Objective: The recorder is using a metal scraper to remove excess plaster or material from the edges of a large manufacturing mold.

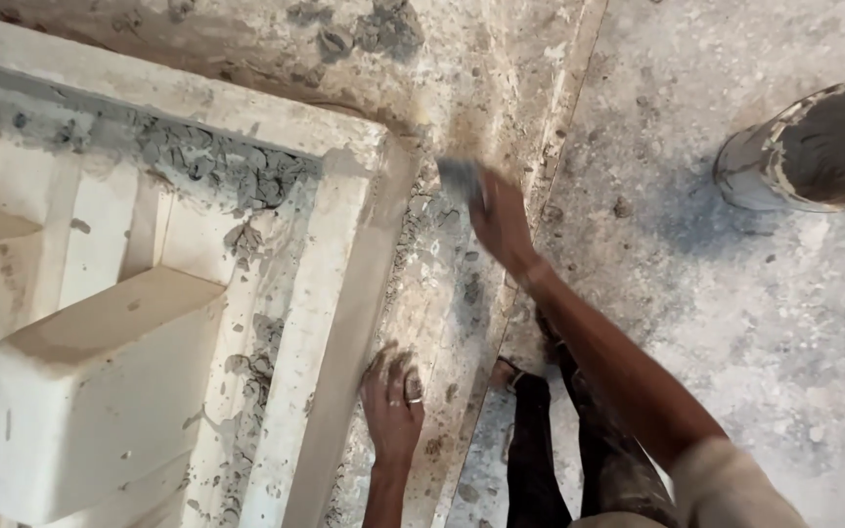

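My left hand point(392, 404) lies flat, fingers spread, on a dusty board beside the outer wall of a big pale mould point(344, 293). A ring shows on one finger. My right hand point(497, 221) reaches forward past the mould's corner and grips a small flat tool point(460, 179) smeared with grey mortar; the tool is blurred. Grey mortar point(217, 166) lies in clumps along the mould's inner channel. A raised pale block point(90, 391) stands inside the mould at the left.
A bucket point(814, 147) coated in grey mortar stands on the concrete floor at the upper right. My dark trouser legs point(569, 450) show at the bottom middle. Mortar crumbs litter the board point(442, 293) and the floor.
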